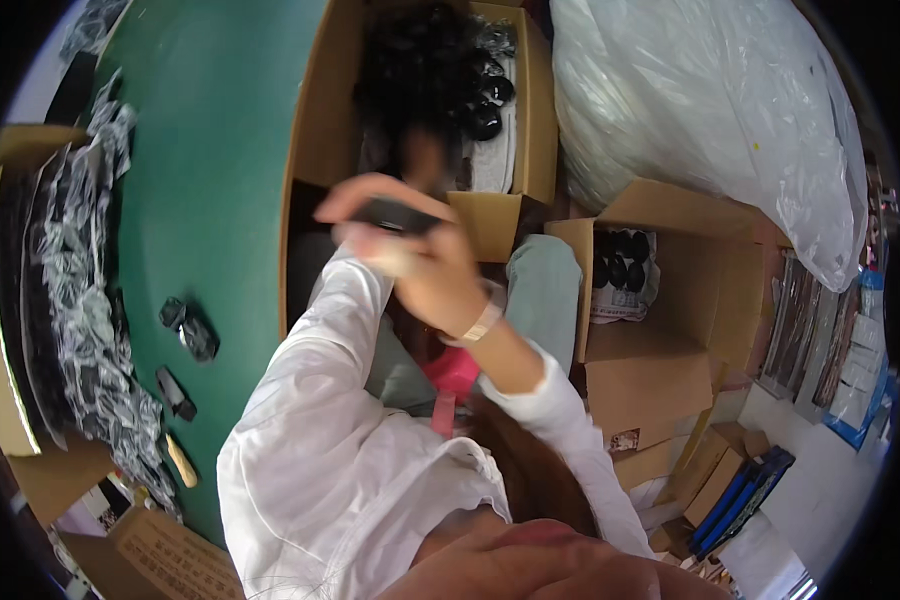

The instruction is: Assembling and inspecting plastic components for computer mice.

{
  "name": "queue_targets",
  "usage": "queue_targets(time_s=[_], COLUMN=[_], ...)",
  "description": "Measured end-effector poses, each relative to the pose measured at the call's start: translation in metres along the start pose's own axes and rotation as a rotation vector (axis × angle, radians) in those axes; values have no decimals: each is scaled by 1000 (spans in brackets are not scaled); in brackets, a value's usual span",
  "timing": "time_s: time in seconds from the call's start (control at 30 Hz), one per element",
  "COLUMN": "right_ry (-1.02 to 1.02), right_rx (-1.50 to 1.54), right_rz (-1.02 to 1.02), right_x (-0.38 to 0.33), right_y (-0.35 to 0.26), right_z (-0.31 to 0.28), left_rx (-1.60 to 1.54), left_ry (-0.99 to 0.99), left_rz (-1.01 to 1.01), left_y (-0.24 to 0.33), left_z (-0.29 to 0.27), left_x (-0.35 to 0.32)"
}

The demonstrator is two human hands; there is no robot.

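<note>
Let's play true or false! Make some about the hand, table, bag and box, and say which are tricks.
The right hand is close to a black thing. True, though blur hides the grip.
A band is around the right wrist. True.
The table is red. False: the table is green.
A bag fills the lower left. False: the plastic bag is at the upper right.
The box just below that bag is shut. False: that box is open, with black pieces inside.

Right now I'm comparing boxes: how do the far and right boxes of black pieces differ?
The far box holds a large black heap; the right box, a small cluster. The far box lies nearer the green table than the right box. Both are open cardboard holding black pieces.
</note>
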State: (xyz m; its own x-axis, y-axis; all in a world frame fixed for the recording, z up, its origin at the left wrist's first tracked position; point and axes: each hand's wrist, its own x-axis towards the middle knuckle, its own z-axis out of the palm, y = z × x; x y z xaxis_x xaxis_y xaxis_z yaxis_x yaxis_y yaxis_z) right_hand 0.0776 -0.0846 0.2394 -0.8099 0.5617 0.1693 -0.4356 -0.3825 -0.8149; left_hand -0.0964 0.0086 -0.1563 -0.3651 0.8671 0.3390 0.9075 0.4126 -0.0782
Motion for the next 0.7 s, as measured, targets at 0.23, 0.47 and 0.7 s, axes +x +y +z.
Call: queue_targets(time_s=[0.23,0.47,0.7], right_ry=[644,817,725], right_rx=[-118,-296,-406], right_rz=[119,-105,-296], right_x=[-137,-137,-157], right_y=[-22,-77,-101], right_z=[-147,-110,-55], left_rx=[-1273,-2553,-2621], left_ry=[-204,-456,-501], left_rz=[-536,-768,-614], left_y=[27,82,101], left_z=[-93,-336,-454], left_x=[-7,-73,-114])
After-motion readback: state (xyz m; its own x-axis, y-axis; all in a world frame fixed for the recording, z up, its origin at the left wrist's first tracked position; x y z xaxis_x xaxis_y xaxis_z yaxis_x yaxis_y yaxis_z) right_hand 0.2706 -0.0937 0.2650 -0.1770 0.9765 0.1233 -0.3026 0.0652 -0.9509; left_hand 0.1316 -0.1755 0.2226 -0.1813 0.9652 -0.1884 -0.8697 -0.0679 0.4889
